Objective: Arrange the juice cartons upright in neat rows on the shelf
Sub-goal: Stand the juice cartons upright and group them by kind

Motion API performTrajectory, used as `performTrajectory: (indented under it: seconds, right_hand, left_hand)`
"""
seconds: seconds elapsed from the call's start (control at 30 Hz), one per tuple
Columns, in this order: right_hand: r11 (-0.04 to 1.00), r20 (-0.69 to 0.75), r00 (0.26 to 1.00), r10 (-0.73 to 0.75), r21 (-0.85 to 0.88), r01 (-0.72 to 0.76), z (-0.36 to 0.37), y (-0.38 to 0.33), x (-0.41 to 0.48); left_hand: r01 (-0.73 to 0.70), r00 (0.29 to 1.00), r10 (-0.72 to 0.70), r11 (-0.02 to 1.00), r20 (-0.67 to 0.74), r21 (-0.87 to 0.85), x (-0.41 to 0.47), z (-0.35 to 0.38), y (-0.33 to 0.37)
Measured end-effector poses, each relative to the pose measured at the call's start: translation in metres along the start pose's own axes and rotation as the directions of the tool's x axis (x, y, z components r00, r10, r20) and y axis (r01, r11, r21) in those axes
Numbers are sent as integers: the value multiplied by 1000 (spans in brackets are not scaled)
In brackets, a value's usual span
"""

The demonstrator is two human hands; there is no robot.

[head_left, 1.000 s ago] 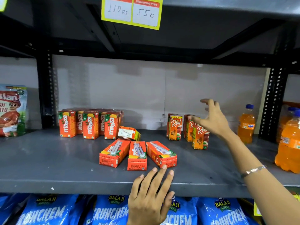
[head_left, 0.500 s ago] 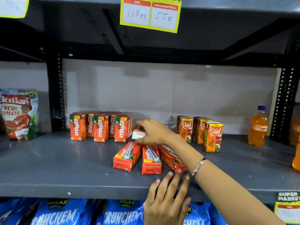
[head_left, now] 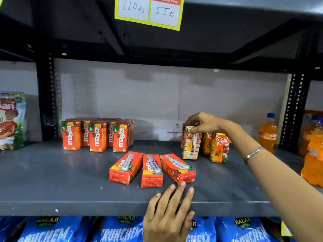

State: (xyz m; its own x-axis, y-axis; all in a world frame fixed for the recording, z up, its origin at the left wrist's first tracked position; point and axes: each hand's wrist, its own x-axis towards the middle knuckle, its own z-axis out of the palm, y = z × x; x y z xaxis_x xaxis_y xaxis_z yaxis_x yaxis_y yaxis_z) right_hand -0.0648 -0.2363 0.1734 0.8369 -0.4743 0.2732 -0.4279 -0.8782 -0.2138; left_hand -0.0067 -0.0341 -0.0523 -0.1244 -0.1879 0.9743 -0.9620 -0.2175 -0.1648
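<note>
My right hand (head_left: 205, 122) grips the top of an apple juice carton (head_left: 190, 145), holding it upright on the grey shelf (head_left: 52, 180) with its straw side facing me, just left of the standing Real cartons (head_left: 219, 147). Three Maaza cartons lie flat on their backs in the middle: a left one (head_left: 125, 167), a middle one (head_left: 151, 171) and a right one (head_left: 178, 168). A block of upright Maaza cartons (head_left: 97, 135) stands at the back left. My left hand (head_left: 168, 212) rests flat on the shelf's front edge, fingertips touching the right flat carton.
Orange soda bottles (head_left: 267, 133) stand at the right, with bigger ones (head_left: 312, 159) at the frame edge. A tomato sauce pouch (head_left: 10, 121) is at far left. Blue wafer bags (head_left: 122, 229) fill the shelf below. Black uprights (head_left: 47, 95) flank the bay; a price tag (head_left: 149, 10) hangs above.
My right hand reached to the tipped carton behind the flat ones, picked it up and carried it right to the Real cartons, where it now stands upright. My left hand stayed on the edge.
</note>
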Motion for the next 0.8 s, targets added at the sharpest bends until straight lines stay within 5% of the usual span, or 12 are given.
performTrajectory:
  seconds: [0.8]
  right_hand:
    - [994, 122, 992, -36, 107, 23, -11, 23, -11]
  left_hand:
    - [6, 1000, -6, 999, -15, 42, 1, 1, 1]
